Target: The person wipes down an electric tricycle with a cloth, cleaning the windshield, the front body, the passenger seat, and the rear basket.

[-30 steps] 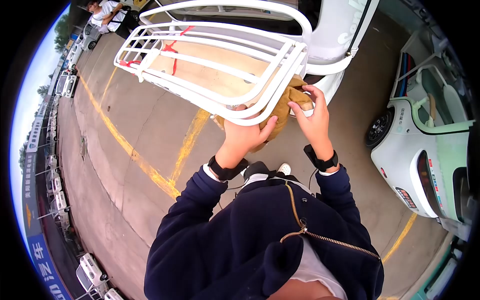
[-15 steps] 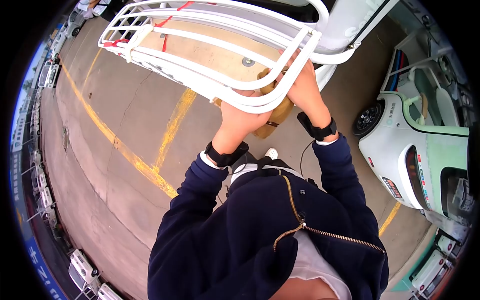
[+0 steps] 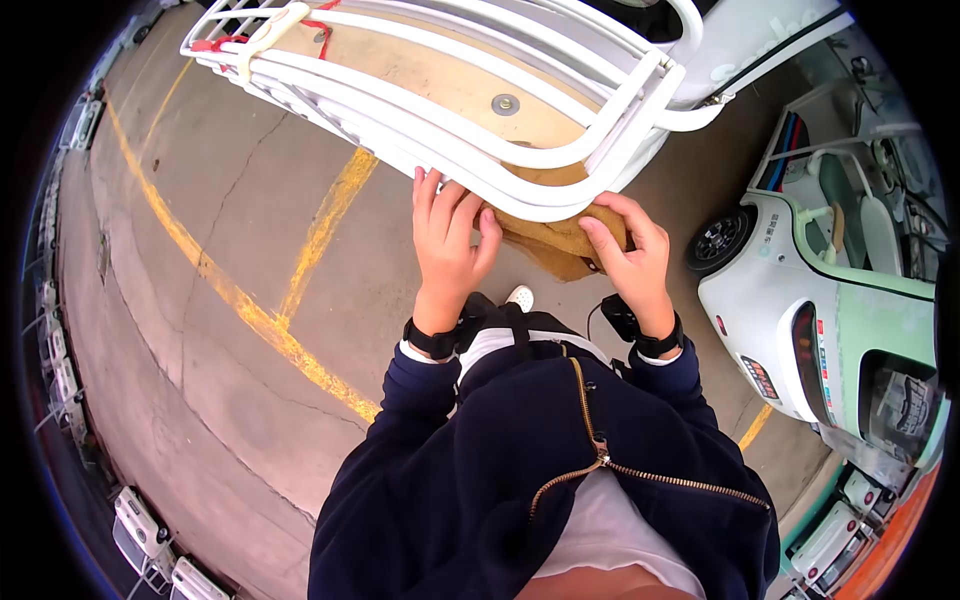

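A white tubular rack with a tan board inside spans the top of the head view. From its near right corner hangs a brown suede-like cloth piece, folded, with a small dark spot on its lower edge; part of it lies behind the rails. My right hand grips the cloth's right end between thumb and fingers, just below the corner. My left hand has its fingers stretched and apart along the rack's lower rail, its thumb beside the cloth's left end.
Red ties and a cream strap are on the rack's left end. A pale green and white small vehicle stands at the right. Yellow lines mark the pavement, and parked vehicles line the far left.
Both hands have drawn back from inside the rails towards me. The left fingers have spread, and the right hand now grips the cloth's right end outside the rack. The view has shifted slightly.
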`<state>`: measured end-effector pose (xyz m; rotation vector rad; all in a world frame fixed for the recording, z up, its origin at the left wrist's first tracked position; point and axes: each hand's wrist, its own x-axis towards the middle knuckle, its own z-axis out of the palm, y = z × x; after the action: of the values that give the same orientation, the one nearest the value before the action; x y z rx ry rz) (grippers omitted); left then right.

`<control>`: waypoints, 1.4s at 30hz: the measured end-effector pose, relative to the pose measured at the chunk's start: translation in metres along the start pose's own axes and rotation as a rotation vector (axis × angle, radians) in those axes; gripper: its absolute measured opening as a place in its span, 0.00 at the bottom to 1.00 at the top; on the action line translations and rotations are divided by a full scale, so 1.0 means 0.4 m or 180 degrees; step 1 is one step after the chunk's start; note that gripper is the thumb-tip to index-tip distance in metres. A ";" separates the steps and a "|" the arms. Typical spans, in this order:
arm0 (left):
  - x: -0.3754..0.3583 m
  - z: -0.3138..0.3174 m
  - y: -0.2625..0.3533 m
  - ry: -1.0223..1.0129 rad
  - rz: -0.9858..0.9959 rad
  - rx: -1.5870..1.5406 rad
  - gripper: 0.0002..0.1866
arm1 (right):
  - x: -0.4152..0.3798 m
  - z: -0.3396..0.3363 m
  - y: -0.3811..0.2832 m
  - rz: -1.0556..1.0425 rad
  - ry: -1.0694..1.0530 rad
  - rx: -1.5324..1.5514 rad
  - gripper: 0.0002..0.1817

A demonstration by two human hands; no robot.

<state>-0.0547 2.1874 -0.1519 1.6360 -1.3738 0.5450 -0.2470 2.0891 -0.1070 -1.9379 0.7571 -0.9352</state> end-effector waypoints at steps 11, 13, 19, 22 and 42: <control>0.000 -0.042 0.141 -0.0746 0.0322 -0.0254 0.24 | 0.032 -0.022 0.010 -0.1224 -0.0654 -0.2169 0.31; -0.006 -0.004 0.143 -0.0977 0.0277 -0.0167 0.29 | 0.039 0.035 0.038 -0.1656 -0.0798 -0.1672 0.31; 0.021 0.067 0.168 -0.1136 0.0225 0.0345 0.32 | 0.191 0.004 0.197 -0.3192 -0.0801 -0.1321 0.17; 0.059 0.110 0.206 -0.1444 0.0701 0.1313 0.28 | 0.277 -0.016 0.281 -0.3597 -0.0421 -0.1499 0.17; -0.014 0.023 0.022 -0.1442 0.2256 -0.1511 0.22 | -0.199 0.157 0.267 -0.0938 0.1140 -0.1550 0.13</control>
<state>-0.0663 2.1828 -0.1576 0.8837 -2.2398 0.2018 -0.2545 2.1270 -0.2489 -2.3811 0.9902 -1.4041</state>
